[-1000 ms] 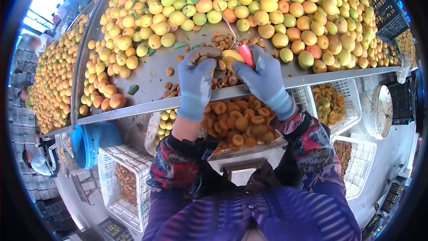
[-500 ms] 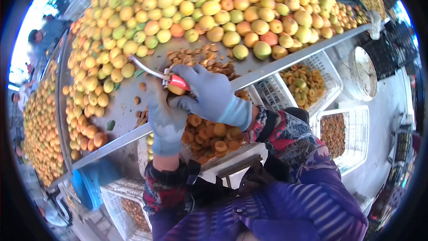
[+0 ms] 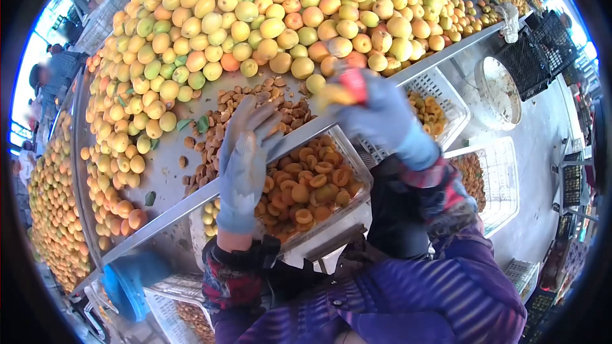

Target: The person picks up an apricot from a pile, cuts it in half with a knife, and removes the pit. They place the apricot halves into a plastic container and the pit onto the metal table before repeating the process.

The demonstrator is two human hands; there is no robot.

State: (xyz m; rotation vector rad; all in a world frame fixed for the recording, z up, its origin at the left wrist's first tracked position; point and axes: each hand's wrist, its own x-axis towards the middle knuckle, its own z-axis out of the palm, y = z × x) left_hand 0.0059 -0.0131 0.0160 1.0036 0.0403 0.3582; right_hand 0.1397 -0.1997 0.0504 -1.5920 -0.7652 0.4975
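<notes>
My right hand (image 3: 382, 118), in a blue-grey glove, is smeared by motion above the table's front rail. Its fingers wrap round a red-handled tool (image 3: 352, 84), and a blurred yellow-orange piece, perhaps apricot, shows beside it. My left hand (image 3: 245, 159), in a stained glove of the same kind, is raised near the rail with fingers stretched and nothing in them. Behind it, brown apricot pits (image 3: 210, 143) lie scattered on the metal table (image 3: 171, 175). A large heap of whole yellow and orange apricots (image 3: 255, 16) covers the back. Below the rail, a crate (image 3: 362, 175) holds pitted apricot halves (image 3: 306, 191).
Right of my arm stand a white crate (image 3: 456, 99) of apricots, another white crate (image 3: 510, 185) of brown pits, and a round white bucket (image 3: 500, 95). A blue bucket (image 3: 131, 286) hangs at lower left. The metal rail (image 3: 172, 216) crosses in front. A person (image 3: 60, 79) is at far left.
My hands have parted: the right swung to the right with the red-handled tool, while the left let go of the fruit and opened. More of the halves and pits now shows.
</notes>
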